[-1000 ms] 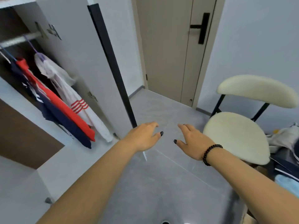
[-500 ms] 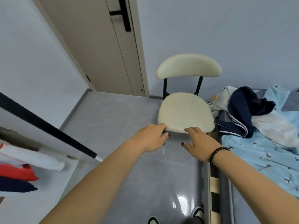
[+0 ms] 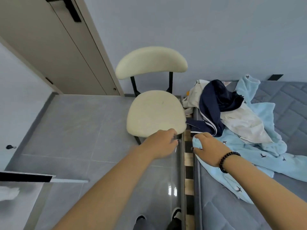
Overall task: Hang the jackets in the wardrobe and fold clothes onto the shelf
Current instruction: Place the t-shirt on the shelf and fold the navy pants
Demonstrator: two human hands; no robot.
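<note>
Clothes pile: heap on the bed [image 3: 282, 113], against the wall end, right of the chair [image 3: 156, 113].
Navy jacket [image 3: 216, 100]: on top of the heap, dark with white stripes along one edge, draped over the cream garment [image 3: 239, 123]; its lower edge hangs toward the bed's near side.
Light blue garment [image 3: 259, 151]: fleecy, with small dark bird marks, spread under the other two and running along the mattress toward the camera.
Right hand [image 3: 207, 146]: wears a dark bead bracelet [image 3: 227, 161]; fingers loosely curled, resting at the near corner of the light blue garment. Fabric shows between thumb and fingers, but whether it is pinched cannot be told.
Left hand [image 3: 162, 142]: fingers relaxed and slightly bent, holding nothing, over the floor [image 3: 74, 127] just in front of the chair's seat edge.
Navy jacket relative to hands: just beyond the right hand's fingertips, not touched; farther right of the left hand.
Gap between hands: bed frame slats [image 3: 188, 163] show there.
Door [image 3: 49, 47]: beige, black handle, shut, left of the chair.
Wardrobe door edge [image 3: 25, 176]: black strip at lower left.
</note>
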